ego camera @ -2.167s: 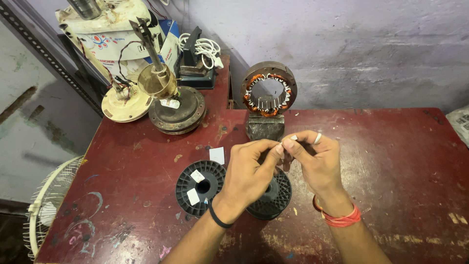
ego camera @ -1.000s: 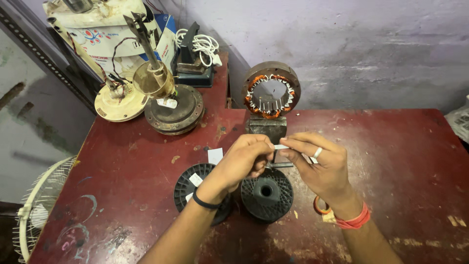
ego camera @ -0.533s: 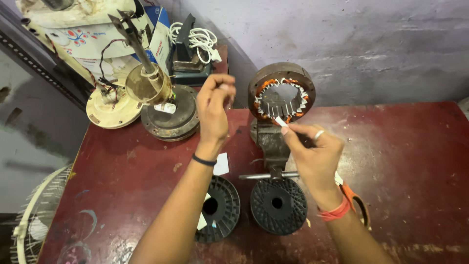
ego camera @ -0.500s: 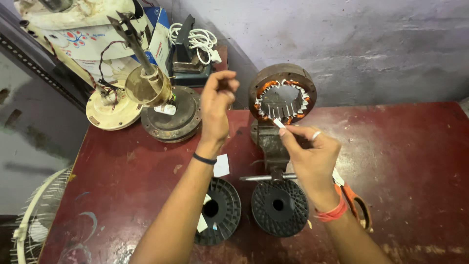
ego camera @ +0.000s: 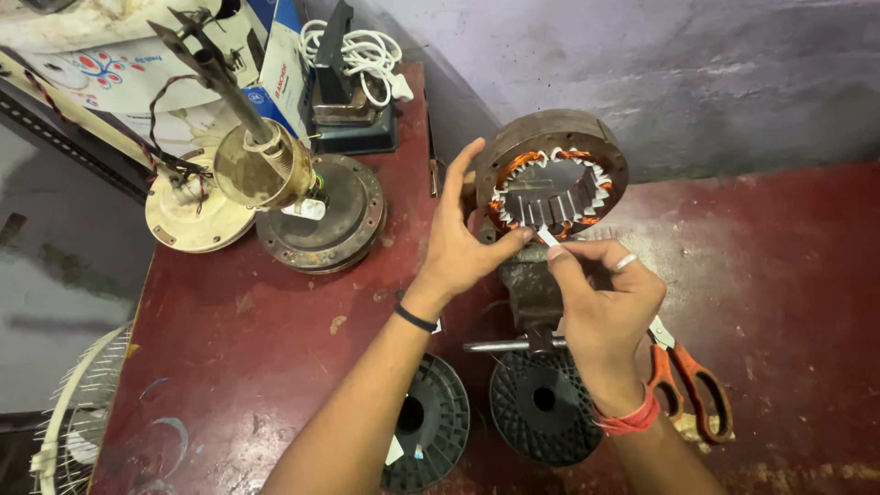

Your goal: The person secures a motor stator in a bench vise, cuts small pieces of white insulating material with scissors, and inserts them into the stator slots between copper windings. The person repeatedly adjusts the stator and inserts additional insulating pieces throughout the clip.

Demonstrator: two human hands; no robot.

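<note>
A round motor stator (ego camera: 553, 170) with copper windings and white slot liners stands upright, clamped in a small bench vise (ego camera: 529, 291). My left hand (ego camera: 463, 238) rests against the stator's left rim, fingers spread upward and thumb near the lower slots. My right hand (ego camera: 600, 298), wearing a ring and a red wrist thread, pinches a small white paper strip (ego camera: 546, 236) and holds its tip at the stator's lower inner edge.
Two black wire spools (ego camera: 431, 426) (ego camera: 543, 406) lie in front of the vise. Orange-handled scissors (ego camera: 686, 376) lie at the right. Fan motor parts (ego camera: 316, 213), a cream disc (ego camera: 192, 215) and a white cable (ego camera: 357, 50) crowd the back left. A fan guard (ego camera: 69, 431) stands off the table's left edge.
My left hand has come down from above the stator to rest on its left rim. My right hand has brought the paper strip up to the lower slots. The view has moved closer.
</note>
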